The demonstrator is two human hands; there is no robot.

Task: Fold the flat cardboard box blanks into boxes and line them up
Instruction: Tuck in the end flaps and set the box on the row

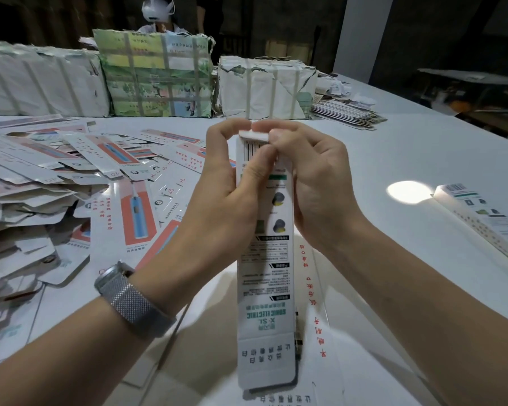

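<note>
Two hands up close, both on one long box (266,259) held upright over the near edge of the worktop (393,159). Left hand (232,183) grips the box's upper part, thumb across the printed face; right hand (314,177) curls round the other side, its fingertips pinching the small top flap (254,135). I see a metal-mesh watch (129,297) on the left wrist.

Counting outward: three big strapped paper bundles (156,74) stand along the far edge. One sprawling heap of flat blanks (56,183) covers the left side, too many overlapped for me to count. One low stack of flat sheets (346,112) lies beside the rightmost bundle. One finished box (481,221) lies on its side at the right edge, and a single bright light spot (408,192) glares just beside it.

White glossy worktop, dim dark room behind, another person (159,13) seated beyond the bundles.
</note>
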